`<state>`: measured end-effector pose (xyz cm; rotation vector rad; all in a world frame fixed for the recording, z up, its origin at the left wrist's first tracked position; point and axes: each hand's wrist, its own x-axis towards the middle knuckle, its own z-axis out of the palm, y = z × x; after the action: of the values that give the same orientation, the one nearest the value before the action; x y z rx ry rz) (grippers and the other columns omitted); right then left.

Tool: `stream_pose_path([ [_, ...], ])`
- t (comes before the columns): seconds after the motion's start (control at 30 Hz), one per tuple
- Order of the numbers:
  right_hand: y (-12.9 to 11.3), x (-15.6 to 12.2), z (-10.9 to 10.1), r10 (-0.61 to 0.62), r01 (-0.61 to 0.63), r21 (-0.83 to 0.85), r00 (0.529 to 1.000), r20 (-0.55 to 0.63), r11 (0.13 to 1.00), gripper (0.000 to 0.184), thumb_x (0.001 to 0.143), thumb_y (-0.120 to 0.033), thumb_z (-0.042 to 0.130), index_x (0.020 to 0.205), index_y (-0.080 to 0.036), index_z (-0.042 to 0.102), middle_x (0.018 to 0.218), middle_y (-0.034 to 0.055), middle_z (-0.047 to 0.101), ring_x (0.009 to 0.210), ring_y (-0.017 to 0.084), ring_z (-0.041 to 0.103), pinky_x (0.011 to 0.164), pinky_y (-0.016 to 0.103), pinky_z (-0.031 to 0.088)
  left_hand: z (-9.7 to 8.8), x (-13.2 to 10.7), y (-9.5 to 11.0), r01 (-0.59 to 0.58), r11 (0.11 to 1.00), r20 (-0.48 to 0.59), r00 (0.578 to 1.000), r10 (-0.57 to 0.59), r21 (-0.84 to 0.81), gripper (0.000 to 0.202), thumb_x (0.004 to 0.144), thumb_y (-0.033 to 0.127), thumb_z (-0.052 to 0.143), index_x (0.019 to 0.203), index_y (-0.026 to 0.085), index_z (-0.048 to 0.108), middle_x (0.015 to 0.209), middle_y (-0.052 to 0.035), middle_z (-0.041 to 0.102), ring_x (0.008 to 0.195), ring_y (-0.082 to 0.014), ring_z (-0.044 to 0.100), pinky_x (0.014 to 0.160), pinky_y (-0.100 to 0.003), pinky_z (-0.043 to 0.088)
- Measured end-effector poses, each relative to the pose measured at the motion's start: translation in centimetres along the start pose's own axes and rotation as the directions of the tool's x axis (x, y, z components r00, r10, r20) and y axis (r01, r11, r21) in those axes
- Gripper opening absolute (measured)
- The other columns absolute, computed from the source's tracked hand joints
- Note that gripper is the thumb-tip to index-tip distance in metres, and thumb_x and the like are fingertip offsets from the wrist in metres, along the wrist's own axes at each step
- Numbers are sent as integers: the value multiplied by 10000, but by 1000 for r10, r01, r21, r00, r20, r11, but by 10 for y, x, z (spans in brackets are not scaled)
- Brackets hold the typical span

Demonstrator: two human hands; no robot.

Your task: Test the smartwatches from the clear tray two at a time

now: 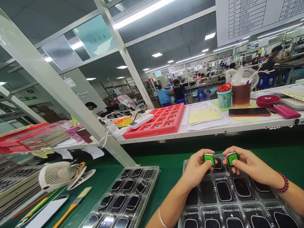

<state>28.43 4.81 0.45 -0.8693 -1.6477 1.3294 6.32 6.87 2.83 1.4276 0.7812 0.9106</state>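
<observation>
My left hand [198, 169] pinches a small square smartwatch body [209, 160] with a glowing green screen, thumb on its face. My right hand [247, 164] grips a matching smartwatch body [232, 159], also green-screened, a short gap from the other. Both hands hover just above a clear plastic blister tray [187, 166] of dark rounded watch pieces, which hide its far end. A second clear tray [152, 172] of dark watch pieces lies to the left on the green bench mat [166, 161].
A white desk fan [55, 175] and a yellow-handled brush [73, 205] lie at the left. A metal shelf upright [114, 139] rises there. Across the bench stand a red foam tray [152, 122], papers [205, 115], and a phone [249, 111]. Several people work beyond.
</observation>
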Motion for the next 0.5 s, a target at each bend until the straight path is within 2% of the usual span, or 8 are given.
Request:
stream_pose_path([
  [0.2,-2,0,-2,14,-14,-43,1000,-8,999,171,934,-289,502,1066,-205,572,908,30,634,628,115,570,578,265,484,0,0,1,-13,999,12,1000,13,30,290,773,306,642,1006,136,609,821,-62,674,633,-117,573,596,-242,437],
  [0.3,-4,-1,-1,13,-14,-42,1000,-8,999,181,922,-258,509,1087,-208,565,940,34,632,641,112,569,582,256,488,0,1,0,-4,1000,6,1000,4,25,303,736,219,638,1027,142,601,838,-52,674,655,-113,575,617,-239,439],
  [0.4,-5,-1,1,-15,15,-26,1000,11,1000,268,909,-217,506,1176,-231,519,1055,53,623,732,133,597,634,275,519,0,2,-1,11,1000,-13,1000,-11,27,402,671,108,602,1069,158,588,899,-49,680,718,-120,592,643,-234,438],
  [0.5,-3,0,3,-38,39,-32,999,19,999,307,916,-194,471,1220,-239,482,1093,65,613,774,150,620,656,297,533,0,3,-2,22,999,-25,999,-21,37,469,637,65,557,1094,170,580,941,-47,677,761,-130,607,654,-236,439],
])
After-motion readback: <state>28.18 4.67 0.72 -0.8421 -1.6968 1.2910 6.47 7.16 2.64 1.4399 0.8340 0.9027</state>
